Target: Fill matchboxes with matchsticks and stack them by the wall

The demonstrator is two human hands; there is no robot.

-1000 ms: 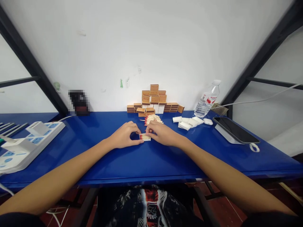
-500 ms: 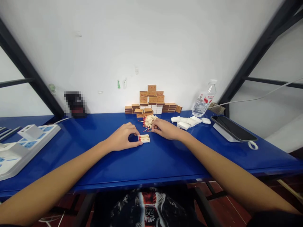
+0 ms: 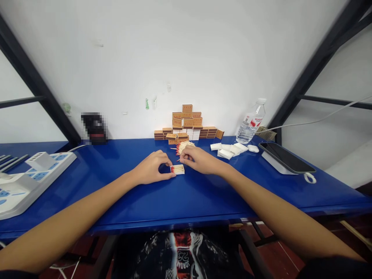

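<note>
A small white matchbox tray [image 3: 177, 169] with red-tipped matches in it lies on the blue table. My left hand [image 3: 153, 168] grips its left end between thumb and fingers. My right hand [image 3: 197, 160] is pinched just above and behind the tray's right side, its fingertips closed on what looks like a match, too small to make out fully. Directly behind my right hand is a heap of loose matches [image 3: 183, 147], partly covered by the fingers.
Stacked matchboxes [image 3: 187, 122] stand against the wall. To the right are white trays [image 3: 225, 154], a white case [image 3: 252, 148], a water bottle [image 3: 250, 122] and a phone [image 3: 286, 157] on a stand. A power strip [image 3: 49, 174] lies at the left.
My right hand has moved a little left, from the near edge of the match heap towards the tray. My left hand still holds the tray.
</note>
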